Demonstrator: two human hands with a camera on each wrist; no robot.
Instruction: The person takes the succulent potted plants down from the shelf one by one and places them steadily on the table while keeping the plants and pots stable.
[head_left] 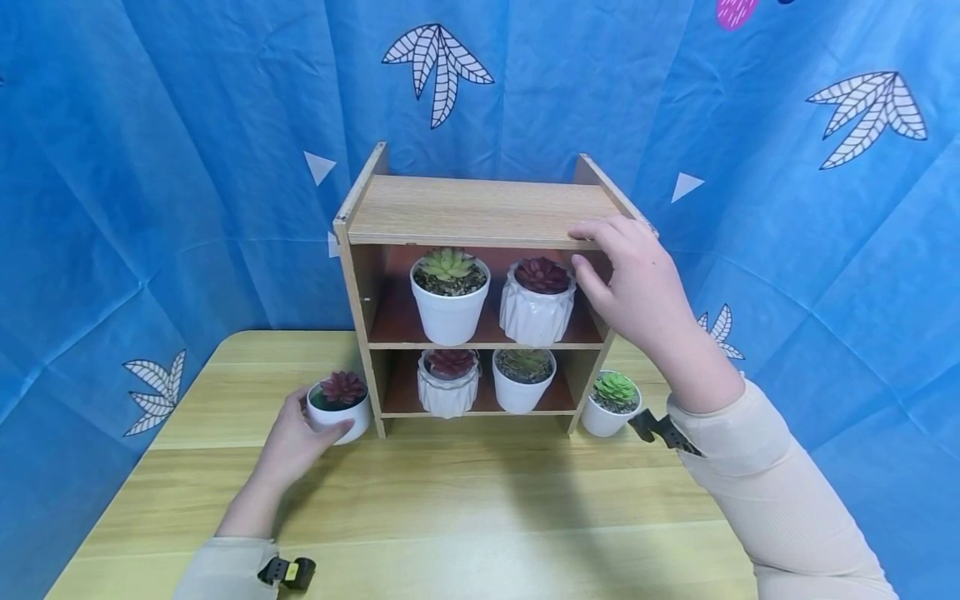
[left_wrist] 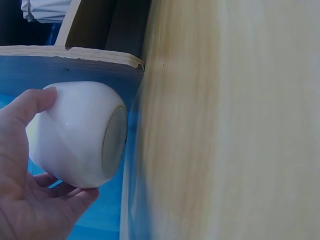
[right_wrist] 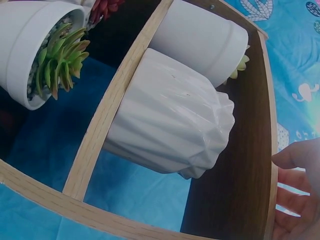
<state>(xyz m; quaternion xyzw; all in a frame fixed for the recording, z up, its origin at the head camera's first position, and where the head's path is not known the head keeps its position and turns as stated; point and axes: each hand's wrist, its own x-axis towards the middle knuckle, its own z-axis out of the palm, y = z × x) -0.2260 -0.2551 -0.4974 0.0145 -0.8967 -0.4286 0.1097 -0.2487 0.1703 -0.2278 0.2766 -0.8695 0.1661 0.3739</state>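
Note:
My left hand (head_left: 295, 446) grips a round white pot with a dark red succulent (head_left: 342, 390), thumb on one side and fingers on the other, just left of the small wooden shelf (head_left: 480, 208). In the left wrist view the pot's underside (left_wrist: 115, 141) shows, tilted clear of the tabletop. My right hand (head_left: 633, 279) rests at the shelf's top right corner, its fingertips (right_wrist: 281, 159) at the top board's front edge. Below it on the upper tier stands a ribbed white pot (head_left: 537, 312) with a dark red succulent, beside a plain white pot (head_left: 450, 312) with a green one.
On the lower tier are a ribbed white pot (head_left: 448, 393) with a red succulent and a plain white pot (head_left: 522, 392) with a dark green one. A white pot with a bright green succulent (head_left: 611, 408) stands right of the shelf. Blue cloth (head_left: 225, 167) hangs behind the wooden table (head_left: 465, 508).

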